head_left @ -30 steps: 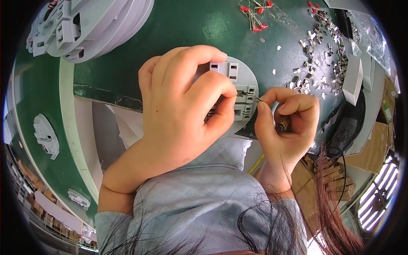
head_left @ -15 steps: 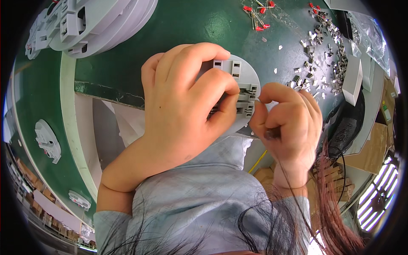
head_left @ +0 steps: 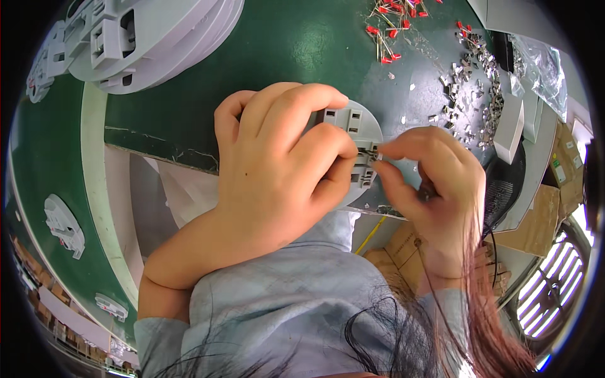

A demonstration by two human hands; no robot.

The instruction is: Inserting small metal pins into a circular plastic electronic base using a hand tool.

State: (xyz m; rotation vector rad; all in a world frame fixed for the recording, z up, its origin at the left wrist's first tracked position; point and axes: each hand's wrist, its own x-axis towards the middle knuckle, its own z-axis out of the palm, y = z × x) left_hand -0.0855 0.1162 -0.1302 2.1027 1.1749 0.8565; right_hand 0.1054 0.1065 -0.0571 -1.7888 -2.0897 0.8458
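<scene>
A round, light grey plastic housing (head_left: 367, 124) with raised slotted blocks lies under my left hand (head_left: 277, 157). The fingers curl over its left side and grip it, with the fingertips pressed against the slots. At the housing's right edge, my right hand (head_left: 447, 179) pinches with thumb and index finger. A small shiny metal piece (head_left: 373, 153), apparently a clip, shows between those fingertips at a slotted block. Something dark sits in the curl of my right fingers, too shadowed to identify. The left hand hides much of the housing.
Red-headed parts with thin leads (head_left: 392, 28) lie at the far side of the green bench (head_left: 283, 57). Small metal clips (head_left: 469, 94) are scattered at the right, beside a white box (head_left: 509, 129). Stacked grey housings (head_left: 183, 53) stand far left; cardboard boxes (head_left: 535, 223) sit lower right.
My right thumb and index finger have come to the slotted block with the small metal piece. My left hand keeps its grip on the housing. The whole view has shifted slightly.
</scene>
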